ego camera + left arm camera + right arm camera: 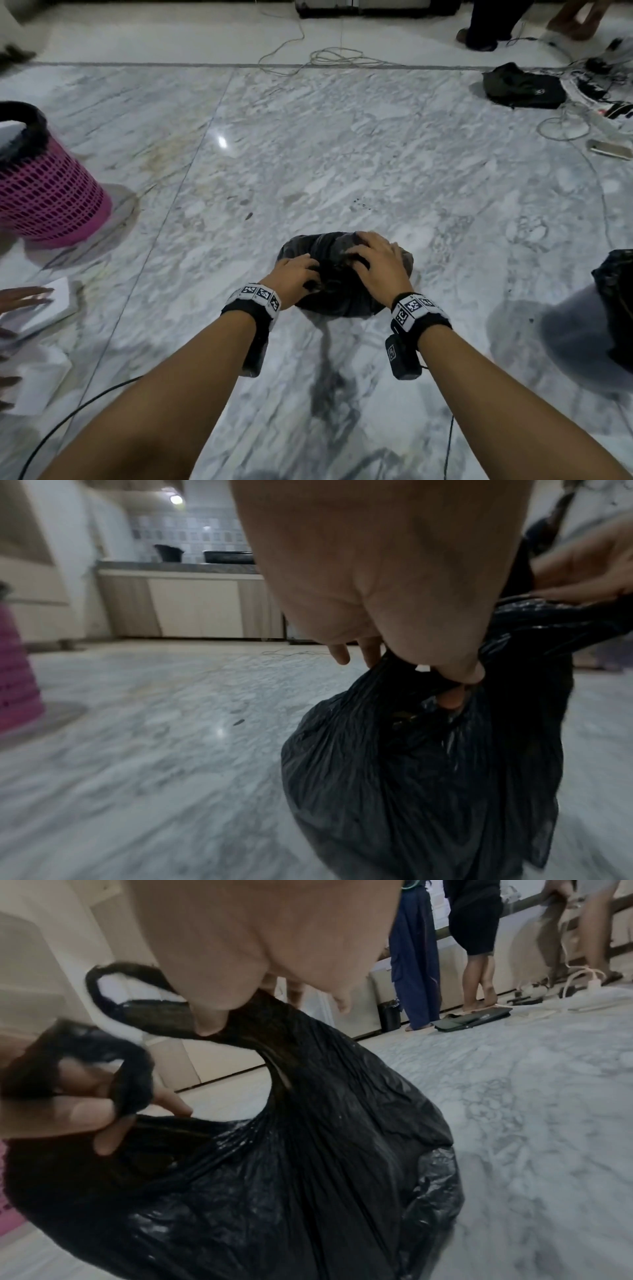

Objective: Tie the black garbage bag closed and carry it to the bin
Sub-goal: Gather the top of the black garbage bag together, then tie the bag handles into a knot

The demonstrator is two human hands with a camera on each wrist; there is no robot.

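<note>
A black garbage bag stands on the marble floor straight ahead of me, full and crinkled. Both hands are on its top. My left hand pinches one gathered loop of the bag's mouth; in the left wrist view thumb and finger of that left hand nip the plastic above the bag. My right hand grips the other loop, and the right wrist view shows the right hand pinching that strand above the bag. The two loops are apart, with no knot visible. A pink mesh bin with a black liner stands to the left.
A blurred grey bin with a black liner is close on the right. Cables, a dark bag and a phone lie on the far floor. Another person's hand rests by a white pad at left. People stand at the back.
</note>
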